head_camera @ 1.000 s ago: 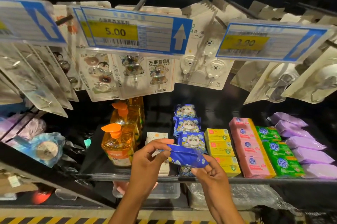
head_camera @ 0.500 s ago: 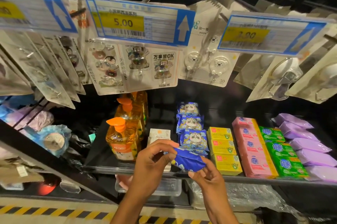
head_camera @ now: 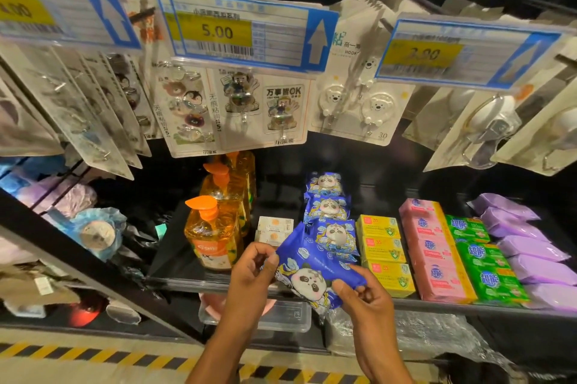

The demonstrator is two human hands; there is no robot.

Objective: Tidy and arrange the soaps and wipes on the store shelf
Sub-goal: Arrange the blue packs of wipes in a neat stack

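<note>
Item in hand: pack, blue, panda print showing, tilted; held over the front edge of the shelf, not yet set down.
Left grip: thumb and fingers pinching the pack's left edge.
Right grip: thumb pressed on the pack's lower right corner, fingers curled beneath, pinching it.
Step, as judged: returning the pack to the front of the panda row, which runs back just beyond the grips; three packs lie there, the nearest partly hidden by the held one.
Next move calls for: levelling the pack face up and laying it in the front slot, square with the row.
Left of left grip: bottles, orange, pump tops, in file; white boxes just beyond the grip.
Right of right grip: yellow soaps, pink soaps, green soaps, purple packs, one file each, side by side.
Below the grips: tub, clear plastic, under the shelf; something pink shows at its left end, contents otherwise cannot be told.
</note>
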